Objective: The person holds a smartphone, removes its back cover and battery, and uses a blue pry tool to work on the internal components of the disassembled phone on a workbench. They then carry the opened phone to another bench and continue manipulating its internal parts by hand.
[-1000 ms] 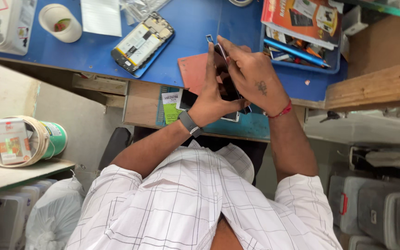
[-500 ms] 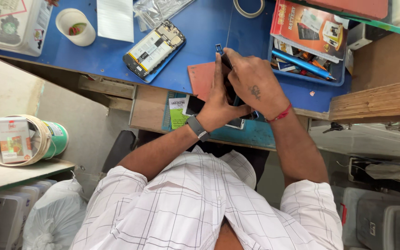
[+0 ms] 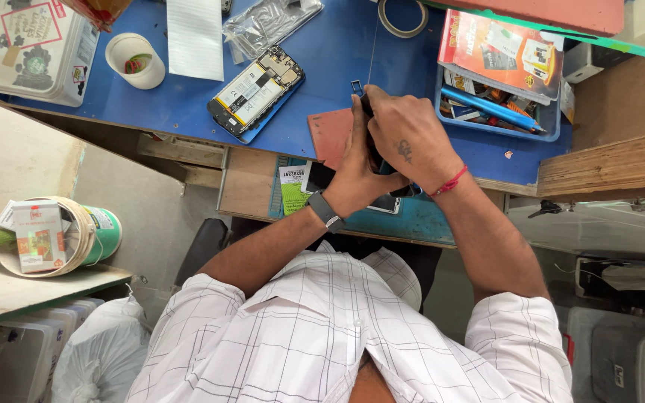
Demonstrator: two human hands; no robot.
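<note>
White checked short-sleeved shirt (image 3: 322, 336), dark wristband (image 3: 325, 211) on one wrist, red thread (image 3: 448, 183) on the other.

red carton (image 3: 503, 51) on blue tray; green label (image 3: 291, 191) below

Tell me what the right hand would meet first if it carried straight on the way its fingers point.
The right hand, gripping a dark phone-like object with the left hand, points toward the far blue tabletop. That stretch looks free up to the grey tape roll; depth is unclear.

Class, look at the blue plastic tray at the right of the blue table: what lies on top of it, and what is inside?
A red printed card packet lies over the blue plastic tray, covering most of it. Below the packet, a blue pen-like tool and small mixed parts show; whatever lies beneath the packet is hidden.
</note>
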